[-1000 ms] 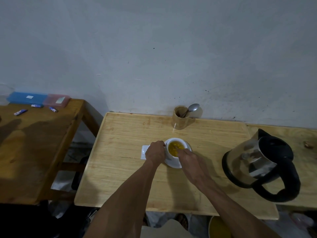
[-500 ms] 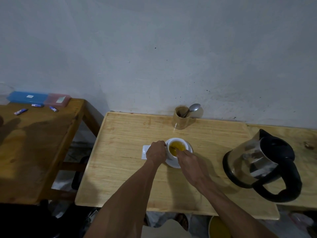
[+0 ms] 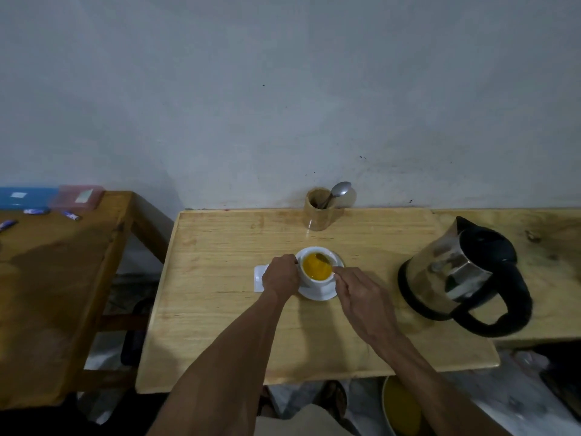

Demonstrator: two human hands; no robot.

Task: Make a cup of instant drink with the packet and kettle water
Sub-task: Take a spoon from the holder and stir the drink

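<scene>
Since a second ago the drink in the white cup (image 3: 317, 268) has gone from murky with dark specks to a solid bright orange, and the spoon (image 3: 323, 259) tip now sits at the far side of the liquid; both hands have stayed put.

Going left to right: the darker side table (image 3: 59, 278) carries a blue box (image 3: 26, 196), a pink box (image 3: 78, 196) and small blue packets (image 3: 37, 211) along its back edge, and a gap separates it from my light wooden table (image 3: 220, 309). That table's left half is bare right out to its edge. A white packet (image 3: 260, 278) lies flat, partly under my left hand (image 3: 280, 276), whose fingers curl closed against the cup's left side. The cup stands on a white saucer (image 3: 317, 292) mid-table. My right hand (image 3: 361, 294) is just right of the rim, fingertips pinched together on the spoon handle. Behind, at the wall, a wooden holder (image 3: 319, 214) keeps a second spoon (image 3: 341, 189). Open board follows, then the steel kettle (image 3: 456, 272) with its black handle toward me, well apart from the cup. A grey plaster wall (image 3: 283, 89) closes the back.
</scene>
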